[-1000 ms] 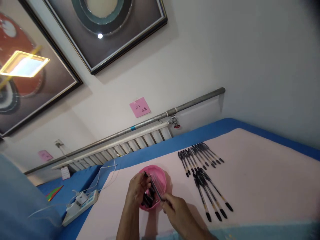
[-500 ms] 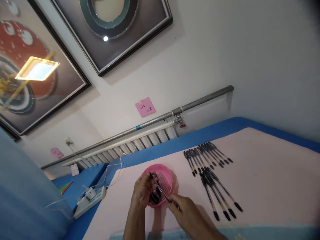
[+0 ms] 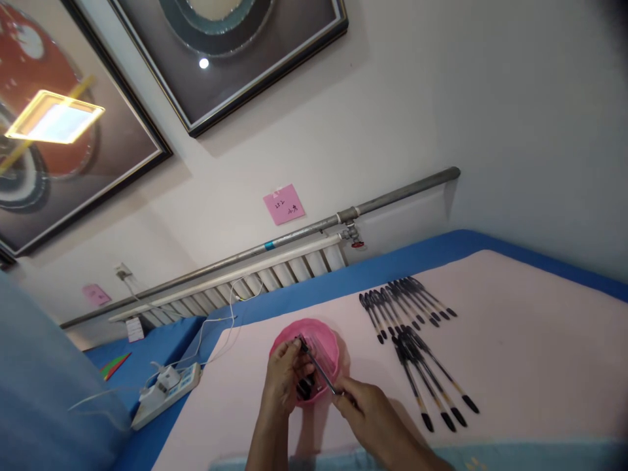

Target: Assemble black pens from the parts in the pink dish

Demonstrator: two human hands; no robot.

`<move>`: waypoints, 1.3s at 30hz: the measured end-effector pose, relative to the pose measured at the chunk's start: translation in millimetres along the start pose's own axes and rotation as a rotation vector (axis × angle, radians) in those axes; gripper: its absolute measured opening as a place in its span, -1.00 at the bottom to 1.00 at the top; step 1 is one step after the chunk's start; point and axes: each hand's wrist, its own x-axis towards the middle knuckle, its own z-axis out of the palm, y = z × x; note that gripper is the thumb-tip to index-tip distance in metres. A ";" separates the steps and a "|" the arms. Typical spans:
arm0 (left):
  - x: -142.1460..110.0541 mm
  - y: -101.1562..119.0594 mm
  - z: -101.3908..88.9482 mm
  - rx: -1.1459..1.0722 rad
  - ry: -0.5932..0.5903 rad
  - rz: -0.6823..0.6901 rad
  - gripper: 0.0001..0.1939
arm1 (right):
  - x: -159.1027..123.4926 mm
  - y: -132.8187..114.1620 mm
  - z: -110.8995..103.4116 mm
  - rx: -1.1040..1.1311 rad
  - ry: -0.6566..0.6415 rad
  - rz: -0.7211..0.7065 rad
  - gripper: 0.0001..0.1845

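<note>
Above the pink bowl (image 3: 279,337), a pen (image 3: 321,369) with a dark barrel slants between my two hands. My left hand (image 3: 283,371) pinches its black upper end. The lower end sits between the thumb and fingers of my right hand (image 3: 360,405). Inside the bowl lie black pieces (image 3: 305,387) and clear tubes (image 3: 328,353), partly hidden by my left hand. To the right, a row of black-capped pens (image 3: 402,304) lies on the pink sheet, and a smaller group of pens (image 3: 432,376) lies nearer to me.
The pink sheet (image 3: 530,353) covers a blue-edged table (image 3: 441,245). A white power strip (image 3: 169,396) with plugs and cables sits at the left. A radiator (image 3: 275,271) and a pipe (image 3: 397,195) run along the wall. A light-blue cloth (image 3: 540,454) borders the front.
The view has shifted slightly. Both hands keep hold of the pen above the bowl, and the left hand's fingertips have closed in around its upper end. The laid-out pens are unchanged.
</note>
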 end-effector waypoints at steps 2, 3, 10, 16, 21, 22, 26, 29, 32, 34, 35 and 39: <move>1.6 -3.6 -2.0 -0.002 -0.002 0.003 -0.80 | -0.1 -2.5 -0.7 0.008 -0.011 0.018 -0.82; 2.5 -5.4 -3.4 -0.003 -0.002 0.004 -0.80 | -0.2 -4.0 -1.4 0.010 -0.019 0.020 -0.81; 6.4 -18.7 -15.7 -0.027 -0.003 -0.001 -0.75 | -2.6 -8.9 -6.1 -0.158 -0.062 0.026 -0.80; 2.5 -21.4 -17.6 -0.052 -0.022 -0.029 -0.66 | -4.2 -7.6 -3.7 -0.226 -0.045 0.017 -0.81; -10.6 -13.8 -10.8 -0.196 -0.044 -0.017 -0.68 | -2.2 -15.4 -3.3 -0.011 -0.097 0.085 -0.80; -13.2 -12.6 -9.5 -0.222 -0.040 -0.012 -0.70 | -1.9 -16.3 -3.0 0.047 -0.115 0.095 -0.80; -17.6 -11.0 -6.9 -0.233 -0.024 -0.020 -0.72 | -3.3 -15.7 -0.8 0.227 -0.153 0.128 -0.79; -16.7 -11.5 -6.7 -0.225 -0.051 -0.044 -0.70 | -4.7 -13.2 2.2 0.304 -0.162 0.154 -0.80; -17.7 -11.9 -6.4 -0.222 -0.103 -0.071 -0.69 | -4.2 -10.7 5.2 0.388 -0.144 0.183 -0.79; -19.9 -12.5 -5.5 -0.218 -0.133 -0.069 -0.68 | -3.8 -9.2 6.6 0.427 -0.124 0.196 -0.79; -21.2 -13.1 -4.8 -0.214 -0.144 -0.066 -0.68 | -4.0 -8.7 7.0 0.436 -0.117 0.203 -0.79; -26.0 -17.1 -0.7 -0.163 -0.188 -0.055 -0.69 | -7.2 -9.8 6.5 0.421 -0.111 0.229 -0.80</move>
